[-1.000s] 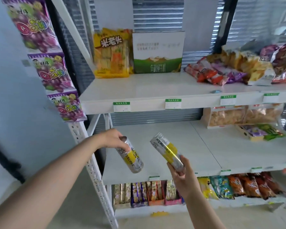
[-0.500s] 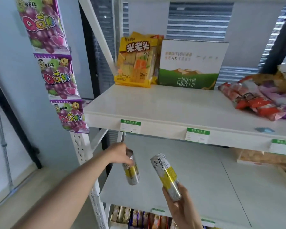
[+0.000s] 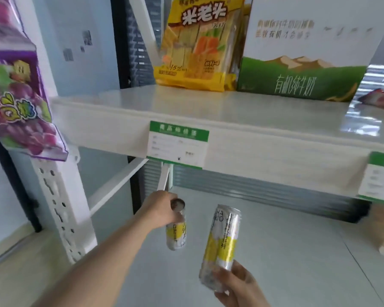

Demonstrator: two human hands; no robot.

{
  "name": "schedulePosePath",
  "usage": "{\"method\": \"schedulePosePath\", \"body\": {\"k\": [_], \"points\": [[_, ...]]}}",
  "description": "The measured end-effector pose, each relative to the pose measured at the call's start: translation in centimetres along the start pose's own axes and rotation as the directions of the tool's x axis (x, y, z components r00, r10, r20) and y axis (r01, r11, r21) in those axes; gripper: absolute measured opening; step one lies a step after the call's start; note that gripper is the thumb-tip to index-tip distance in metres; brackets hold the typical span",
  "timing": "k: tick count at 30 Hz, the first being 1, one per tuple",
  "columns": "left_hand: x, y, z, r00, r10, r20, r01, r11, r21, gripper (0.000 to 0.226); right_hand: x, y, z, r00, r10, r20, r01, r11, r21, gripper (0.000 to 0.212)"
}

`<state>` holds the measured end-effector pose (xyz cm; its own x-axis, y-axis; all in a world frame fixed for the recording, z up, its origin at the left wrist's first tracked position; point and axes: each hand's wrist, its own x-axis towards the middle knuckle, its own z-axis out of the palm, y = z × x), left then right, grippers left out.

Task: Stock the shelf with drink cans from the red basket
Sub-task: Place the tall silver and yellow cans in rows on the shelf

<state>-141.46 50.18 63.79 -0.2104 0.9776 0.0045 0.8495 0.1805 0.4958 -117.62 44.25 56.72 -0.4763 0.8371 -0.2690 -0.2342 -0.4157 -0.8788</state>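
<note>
My left hand [image 3: 160, 210] grips the top of a slim silver-and-yellow drink can [image 3: 176, 234], held nearly upright just above the left part of the white middle shelf [image 3: 286, 251]. My right hand [image 3: 237, 284] holds a second can of the same kind [image 3: 220, 247] by its bottom, tilted slightly, lower and to the right of the first. The red basket is out of view.
The upper shelf [image 3: 242, 114] juts out overhead with green price labels [image 3: 179, 144] on its edge. On it stand a yellow snack bag [image 3: 197, 45] and a green-and-white milk carton box [image 3: 306, 52]. Purple candy bags [image 3: 16, 100] hang on the perforated left upright [image 3: 62, 207].
The view has moved closer to the shelves and up. Both cans have come further in over the middle shelf, and the left can now hangs nearly upright.
</note>
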Motion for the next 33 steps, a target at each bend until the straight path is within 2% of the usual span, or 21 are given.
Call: {"method": "schedulePosePath", "body": {"k": [3, 5, 8, 10, 14, 17, 22, 25, 29, 33], "points": [[1.6, -0.3, 1.2, 0.999, 0.009, -0.051, -0.011, 1.000, -0.029, 0.047, 2.2, -0.3, -1.1, 0.991, -0.129, -0.034, 0.121, 0.976, -0.180, 0.064], [3.0, -0.5, 2.1, 0.995, 0.037, -0.089, -0.042, 0.997, -0.059, 0.049, 3.7, -0.1, -2.4, 0.972, -0.222, -0.078, 0.184, 0.925, -0.333, 0.045], [4.3, -1.0, 3.8, 0.988, 0.057, -0.143, -0.072, 0.992, -0.106, 0.058, 5.7, 1.6, -4.3, 0.944, -0.319, -0.087, 0.231, 0.825, -0.516, 0.036], [5.2, -1.6, 4.9, 0.984, 0.067, -0.168, -0.087, 0.990, -0.110, 0.059, 7.0, 3.2, -5.2, 0.928, -0.358, -0.105, 0.236, 0.782, -0.577, 0.038], [6.8, -2.1, 6.1, 0.978, 0.079, -0.193, -0.108, 0.984, -0.142, 0.065, 8.9, 5.5, -6.5, 0.882, -0.457, -0.113, 0.270, 0.688, -0.674, 0.057], [8.3, -2.3, 6.9, 0.980, 0.098, -0.172, -0.119, 0.986, -0.115, 0.075, 9.8, 6.4, -7.1, 0.863, -0.491, -0.120, 0.264, 0.639, -0.723, 0.056], [11.2, -2.4, 7.6, 0.975, 0.161, -0.152, -0.170, 0.984, -0.049, 0.076, 11.6, 7.6, -8.5, 0.859, -0.485, -0.166, 0.197, 0.611, -0.767, 0.059], [13.2, -2.5, 7.5, 0.971, 0.228, -0.071, -0.229, 0.973, -0.014, 0.065, 12.7, 8.1, -8.8, 0.847, -0.483, -0.222, 0.148, 0.615, -0.774, 0.065], [15.6, -3.2, 7.0, 0.953, 0.304, -0.016, -0.302, 0.950, 0.082, 0.060, 14.0, 7.5, -9.1, 0.859, -0.467, -0.207, 0.113, 0.568, -0.815, 0.067], [17.2, -3.6, 6.9, 0.935, 0.353, 0.019, -0.354, 0.931, 0.095, 0.057, 14.9, 7.2, -9.1, 0.860, -0.469, -0.199, 0.114, 0.558, -0.822, 0.065]]}}
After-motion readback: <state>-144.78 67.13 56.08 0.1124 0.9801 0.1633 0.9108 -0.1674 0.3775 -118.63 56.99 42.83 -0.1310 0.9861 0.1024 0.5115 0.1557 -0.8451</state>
